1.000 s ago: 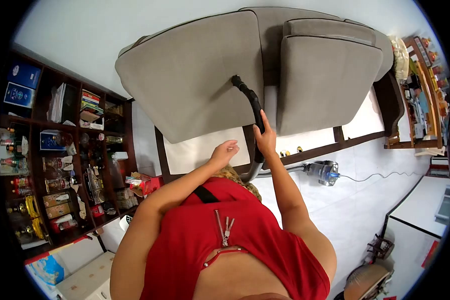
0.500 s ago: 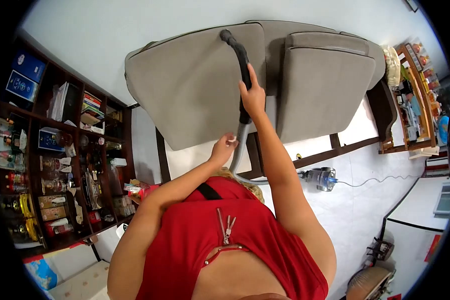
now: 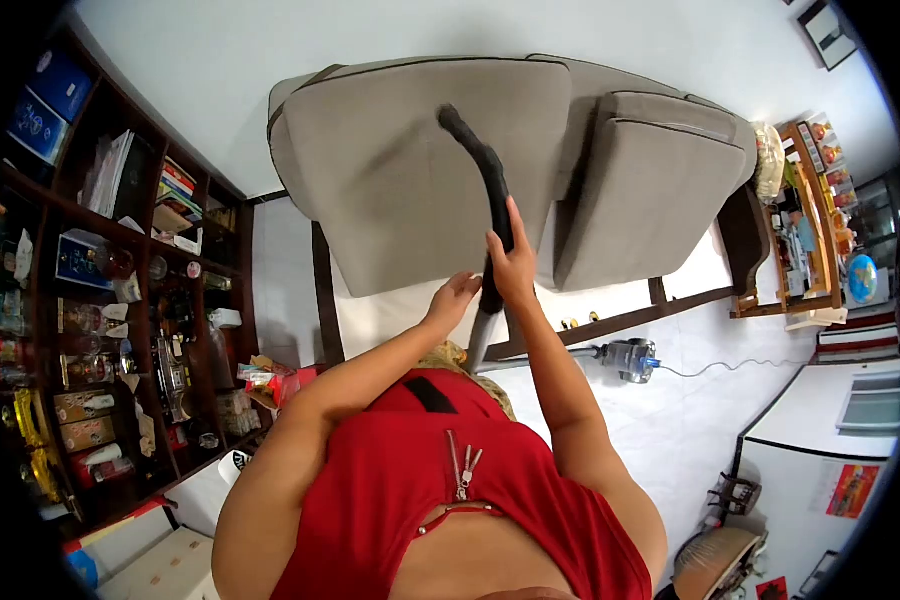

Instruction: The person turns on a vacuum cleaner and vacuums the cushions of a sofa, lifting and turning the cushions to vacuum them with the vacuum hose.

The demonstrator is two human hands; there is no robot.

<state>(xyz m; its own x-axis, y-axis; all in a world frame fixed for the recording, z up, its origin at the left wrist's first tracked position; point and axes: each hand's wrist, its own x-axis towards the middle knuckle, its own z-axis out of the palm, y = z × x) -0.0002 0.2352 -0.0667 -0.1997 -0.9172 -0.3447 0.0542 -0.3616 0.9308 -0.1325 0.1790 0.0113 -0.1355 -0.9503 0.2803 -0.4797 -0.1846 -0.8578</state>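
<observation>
My right hand is closed around the black handle of a vacuum cleaner hose, index finger lying along it. The curved black tip rests against, or very close to, a grey-beige sofa cushion that stands tilted up. My left hand is beside the handle's lower end, fingers loosely bent and apart, fingertips close to it; whether they touch cannot be made out. A grey hose runs down from the handle past my body. The clear-and-grey vacuum cleaner body is on the floor to the right.
A second cushion leans to the right over the pale sofa base with its dark wooden frame. A dark shelf unit full of bottles and boxes stands left. A cord trails across the floor. A wooden rack stands right.
The hose handle and its tip have come down the cushion, toward my body. My left hand has moved closer to the handle's lower end. The whole view has shifted slightly.
</observation>
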